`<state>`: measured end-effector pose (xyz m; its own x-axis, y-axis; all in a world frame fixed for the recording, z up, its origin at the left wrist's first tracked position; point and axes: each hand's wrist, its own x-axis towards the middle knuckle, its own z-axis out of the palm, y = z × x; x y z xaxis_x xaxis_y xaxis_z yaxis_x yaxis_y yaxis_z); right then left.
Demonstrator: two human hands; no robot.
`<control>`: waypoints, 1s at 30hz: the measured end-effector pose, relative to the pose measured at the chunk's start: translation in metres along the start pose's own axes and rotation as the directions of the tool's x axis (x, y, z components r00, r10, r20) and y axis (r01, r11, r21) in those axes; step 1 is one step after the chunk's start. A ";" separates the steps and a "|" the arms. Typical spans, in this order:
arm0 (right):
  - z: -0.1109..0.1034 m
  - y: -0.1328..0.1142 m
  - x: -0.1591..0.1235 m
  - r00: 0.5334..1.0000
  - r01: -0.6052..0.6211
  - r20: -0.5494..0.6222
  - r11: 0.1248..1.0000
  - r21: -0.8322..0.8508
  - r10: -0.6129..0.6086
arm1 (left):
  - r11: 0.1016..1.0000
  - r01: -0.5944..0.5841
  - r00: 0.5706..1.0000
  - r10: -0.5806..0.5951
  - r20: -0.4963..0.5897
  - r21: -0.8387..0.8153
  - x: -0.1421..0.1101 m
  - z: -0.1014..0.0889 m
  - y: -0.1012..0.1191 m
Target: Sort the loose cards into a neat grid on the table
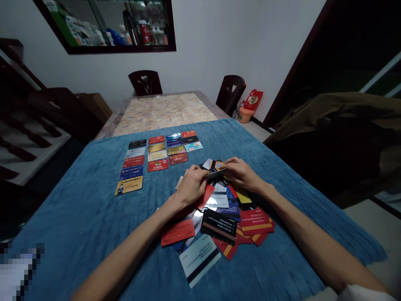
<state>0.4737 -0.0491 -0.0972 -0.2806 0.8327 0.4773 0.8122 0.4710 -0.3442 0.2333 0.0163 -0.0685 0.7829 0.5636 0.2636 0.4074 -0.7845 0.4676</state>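
Between my two hands is a dark plastic card (215,174), tilted up above a loose heap of cards. My left hand (192,184) pinches its left end, and my right hand (241,173) grips the right end. Beneath and in front of them the heap spreads toward me, with a black striped card (219,225), a silver striped card (200,260), an orange-red card (178,232) and red-and-yellow cards (257,220). Farther left, several cards lie face up in columns, among them a gold VIP card (129,185) and a blue card (131,172).
A blue cloth (84,217) covers the near part of the table, and a patterned cover (166,109) shows beyond it. Dark wooden chairs (145,82) stand at the far end. A red bag (253,99) and an orange bucket (245,115) sit on the floor by the wall.
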 end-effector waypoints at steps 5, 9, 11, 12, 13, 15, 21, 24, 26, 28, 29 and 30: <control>0.002 0.000 0.001 1.000 -0.017 0.004 1.000 -0.023 0.017 | 0.998 0.047 0.998 -0.049 -0.026 -0.052 0.001 0.003 -0.006; 0.003 0.000 0.002 1.000 -0.016 0.012 0.999 -0.028 0.016 | 0.996 0.062 0.998 -0.063 -0.026 -0.058 0.001 0.003 -0.006; 0.004 -0.001 0.002 1.000 -0.026 0.006 0.999 -0.020 0.026 | 0.996 0.058 0.998 -0.059 -0.021 -0.062 0.002 0.003 -0.007; 0.004 -0.001 0.002 1.000 -0.030 0.003 0.999 -0.016 0.030 | 0.996 0.057 0.998 -0.058 -0.019 -0.065 0.002 0.003 -0.007; 0.004 -0.002 0.002 0.999 -0.032 0.001 0.999 -0.014 0.032 | 0.996 0.057 0.998 -0.059 -0.018 -0.067 0.002 0.003 -0.007; 0.004 -0.002 0.002 0.999 -0.035 -0.005 0.999 -0.014 0.035 | 0.996 0.059 0.998 -0.060 -0.017 -0.069 0.002 0.002 -0.007; 0.003 -0.006 0.003 0.994 -0.057 -0.087 0.998 0.025 0.059 | 0.996 0.049 0.998 -0.051 -0.028 -0.077 0.001 0.002 -0.007; 0.000 -0.011 0.004 0.985 -0.073 -0.151 0.993 0.091 0.086 | 0.996 0.029 0.999 -0.031 -0.026 -0.080 0.001 0.001 -0.005; -0.001 -0.016 0.006 0.975 -0.077 -0.200 0.990 0.118 0.100 | 0.996 0.002 1.000 -0.003 -0.020 -0.085 0.001 0.000 -0.004; -0.003 -0.022 0.006 0.961 -0.090 -0.250 0.988 0.127 0.120 | 0.995 -0.026 0.999 0.024 -0.028 -0.093 0.002 -0.001 -0.002; -0.004 -0.025 0.007 0.954 -0.097 -0.272 0.987 0.129 0.129 | 0.994 -0.040 0.999 0.037 -0.040 -0.098 0.002 -0.002 -0.002; -0.005 -0.028 0.007 0.948 -0.097 -0.291 0.987 0.128 0.131 | 0.993 -0.057 0.997 0.051 -0.059 -0.102 0.002 -0.002 -0.001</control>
<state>0.4515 -0.0577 -0.0805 -0.0110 0.7660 0.6427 0.7637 0.4214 -0.4891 0.2337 0.0191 -0.0663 0.7737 0.5372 0.3360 0.3121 -0.7846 0.5358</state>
